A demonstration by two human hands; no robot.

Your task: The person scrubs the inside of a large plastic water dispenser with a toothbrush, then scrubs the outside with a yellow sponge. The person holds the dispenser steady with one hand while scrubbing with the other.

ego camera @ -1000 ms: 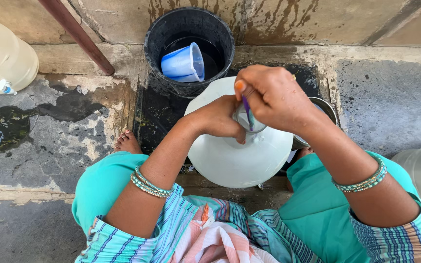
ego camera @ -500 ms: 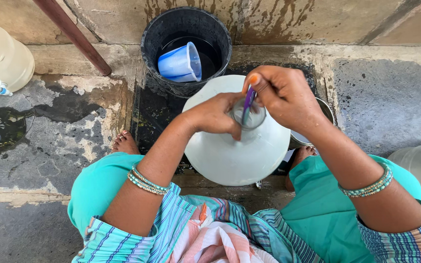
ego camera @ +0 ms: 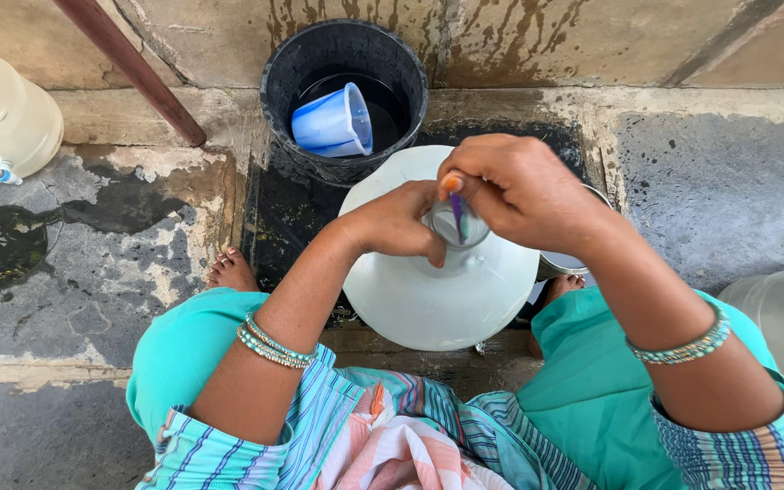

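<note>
The large pale water jug [ego camera: 437, 290] looks like smooth, translucent plastic with a soft sheen, and the blue mug [ego camera: 333, 122] in the black bucket [ego camera: 274, 95] is glossy plastic too, while the bucket's plastic wall is matt and scuffed. The floor [ego camera: 65, 272] is rough, patchy concrete, wet and dark in places. The striped garment [ego camera: 383, 445] is soft woven cloth, and the bangles [ego camera: 269, 340] look beaded and shiny.

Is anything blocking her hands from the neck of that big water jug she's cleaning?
Nothing visible does. The left hand already grips the neck of the jug, and the right hand holds a purple-handled brush in its mouth.
</note>
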